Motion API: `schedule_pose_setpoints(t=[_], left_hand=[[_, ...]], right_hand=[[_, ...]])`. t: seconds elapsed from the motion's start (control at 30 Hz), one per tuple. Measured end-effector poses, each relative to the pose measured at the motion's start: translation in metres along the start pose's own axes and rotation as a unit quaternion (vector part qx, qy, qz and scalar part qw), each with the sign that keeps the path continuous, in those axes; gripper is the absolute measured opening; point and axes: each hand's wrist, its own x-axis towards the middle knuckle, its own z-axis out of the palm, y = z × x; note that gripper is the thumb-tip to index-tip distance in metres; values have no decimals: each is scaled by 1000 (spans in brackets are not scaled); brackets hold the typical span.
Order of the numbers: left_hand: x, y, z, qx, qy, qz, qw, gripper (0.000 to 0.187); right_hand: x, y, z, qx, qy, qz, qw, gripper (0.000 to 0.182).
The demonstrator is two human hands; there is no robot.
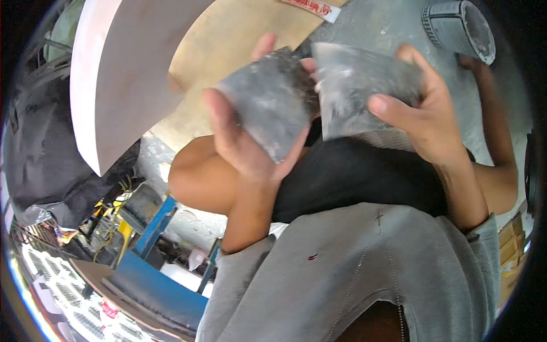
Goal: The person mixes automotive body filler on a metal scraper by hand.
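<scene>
Hands raised near the camera: left hand point(242, 142) cups a dusty gray pouch point(268, 105) at ten o'clock; right hand point(427, 119) pinches a second plastic bag point(356, 85) at two o'clock, edges nearly touching, seemingly for comparison.

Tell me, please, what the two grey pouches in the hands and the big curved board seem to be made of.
Both grey dusty pouches: probably thin clear plastic film, since it wrinkles and shines. Large pale curved board: apparently plywood or a similar wood panel, matte, with a smooth cut edge.
</scene>
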Motion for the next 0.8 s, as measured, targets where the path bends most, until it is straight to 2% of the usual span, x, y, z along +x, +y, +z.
schedule_pose_setpoints(t=[0.03,0.07,0.1,0.13,0.17,0.2,0.27,0.3,0.33,0.4,0.43,0.47,0.53,0.57,0.6,0.67,0.73,0.8], left_hand=[[1,5,-2,43,-11,-6,999,92],[3,5,-3,31,-14,1,999,92],[4,4,-4,37,26,8,999,90],[3,2,-5,45,68,12,997,88],[4,-1,-8,32,77,14,996,76],[5,-6,-11,28,83,14,996,76],[8,-16,-17,129,152,17,980,60],[8,-22,-18,115,137,27,983,40],[8,-27,-17,123,141,27,982,40],[7,-32,-11,176,216,53,959,32],[8,-35,-9,151,236,73,957,33],[7,-38,-13,161,238,72,955,33],[9,-45,-21,288,212,204,911,34],[8,-48,-20,298,218,228,901,37],[7,-44,-19,301,214,226,902,37],[4,-35,-18,168,192,150,955,38],[1,-35,-17,165,172,149,960,39],[-1,-35,-16,163,152,148,963,40]], right_hand=[[-8,1,-19,-80,8,-40,996,27],[-13,-1,-28,-158,14,-78,984,27],[-21,7,-15,-69,55,-135,987,32],[-21,9,-29,-142,-47,-249,957,23],[-30,12,-32,-202,-85,-245,944,26],[-40,12,-31,-258,-121,-240,928,32],[-43,8,-5,-306,-145,-200,919,43],[-43,18,6,-311,-131,-265,903,40],[-44,28,11,-303,-130,-267,906,40],[-44,43,21,-306,-159,-415,842,50],[-42,46,27,-309,-143,-451,825,46],[-42,46,33,-301,-137,-453,828,46],[-44,44,41,-317,-130,-448,826,37],[-42,47,41,-316,-125,-449,826,37],[-39,54,40,-311,-135,-475,812,42],[-33,61,35,-307,-143,-499,798,48],[-32,66,28,-308,-133,-388,859,59],[-25,66,19,-308,-133,-360,871,61]])
